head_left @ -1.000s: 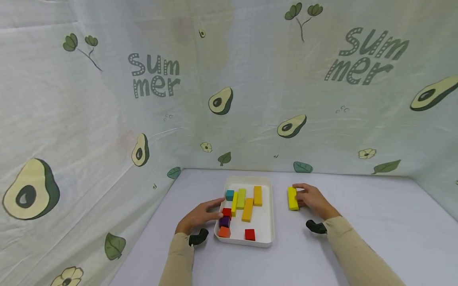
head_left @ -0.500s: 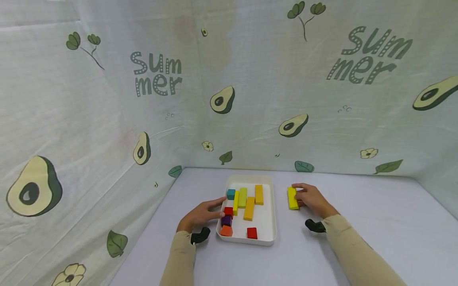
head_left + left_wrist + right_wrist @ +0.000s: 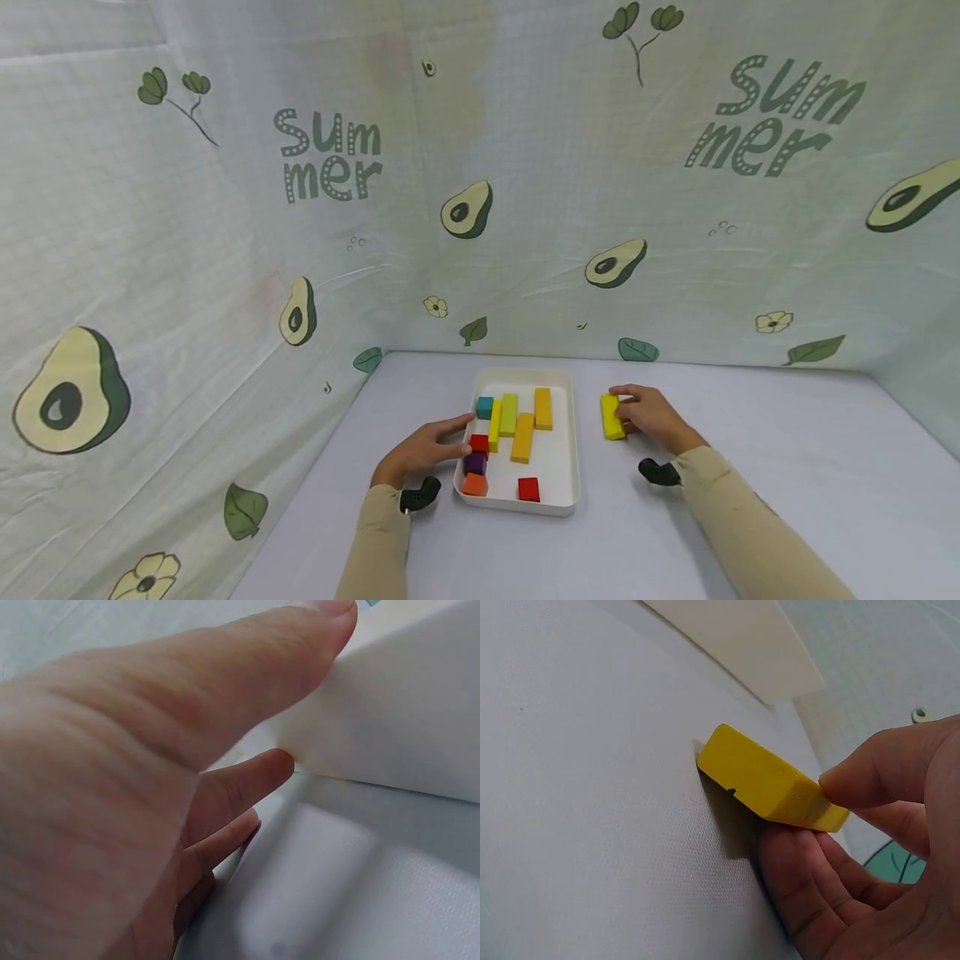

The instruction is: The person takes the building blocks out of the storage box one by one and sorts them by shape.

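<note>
My left hand rests against the left side of the white tray. In the left wrist view its fingers are extended, with a fingertip touching the tray wall. To the right of the tray, my right hand pinches a yellow rectangular block between thumb and fingers. The right wrist view shows this yellow block tilted just over the white surface, one edge close to or touching it; the thumb is on its upper side and the fingers are underneath.
Inside the tray lie a teal cube, a thin yellow block, a lime block, two orange-yellow blocks, two red pieces, a purple cube and an orange piece. A printed cloth hangs behind the table.
My right hand has shifted very slightly left with the yellow block, which tilts a little more. The left hand stays at the tray. The head view has moved slightly.
</note>
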Action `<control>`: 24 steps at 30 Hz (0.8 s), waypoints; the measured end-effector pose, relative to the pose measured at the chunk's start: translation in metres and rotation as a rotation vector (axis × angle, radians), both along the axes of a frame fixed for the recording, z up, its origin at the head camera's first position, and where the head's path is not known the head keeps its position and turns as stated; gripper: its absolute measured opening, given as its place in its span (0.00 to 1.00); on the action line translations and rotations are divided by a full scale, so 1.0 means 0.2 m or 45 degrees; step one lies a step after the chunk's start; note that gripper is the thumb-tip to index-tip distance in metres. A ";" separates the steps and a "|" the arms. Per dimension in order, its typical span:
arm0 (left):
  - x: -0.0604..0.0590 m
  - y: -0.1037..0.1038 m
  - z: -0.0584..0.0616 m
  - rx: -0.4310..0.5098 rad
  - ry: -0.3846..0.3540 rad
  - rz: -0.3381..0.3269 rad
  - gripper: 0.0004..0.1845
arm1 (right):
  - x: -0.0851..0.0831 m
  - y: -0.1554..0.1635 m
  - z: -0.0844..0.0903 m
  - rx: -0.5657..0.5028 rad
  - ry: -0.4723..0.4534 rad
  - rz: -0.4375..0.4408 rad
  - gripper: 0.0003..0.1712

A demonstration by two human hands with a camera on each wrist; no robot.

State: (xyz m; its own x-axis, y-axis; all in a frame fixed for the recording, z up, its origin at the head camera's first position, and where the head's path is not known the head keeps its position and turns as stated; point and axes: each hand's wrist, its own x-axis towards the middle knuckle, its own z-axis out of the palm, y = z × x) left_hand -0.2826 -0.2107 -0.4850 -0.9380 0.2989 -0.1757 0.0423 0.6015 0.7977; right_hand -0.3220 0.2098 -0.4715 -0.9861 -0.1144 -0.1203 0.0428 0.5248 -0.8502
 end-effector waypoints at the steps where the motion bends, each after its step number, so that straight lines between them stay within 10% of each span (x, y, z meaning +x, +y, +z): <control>1: 0.00 0.00 0.00 0.002 -0.002 0.004 0.38 | 0.00 0.00 0.00 0.003 0.001 0.001 0.28; 24: -0.03 -0.01 -0.01 0.091 0.013 0.008 0.35 | 0.01 0.00 0.01 0.036 -0.033 -0.053 0.30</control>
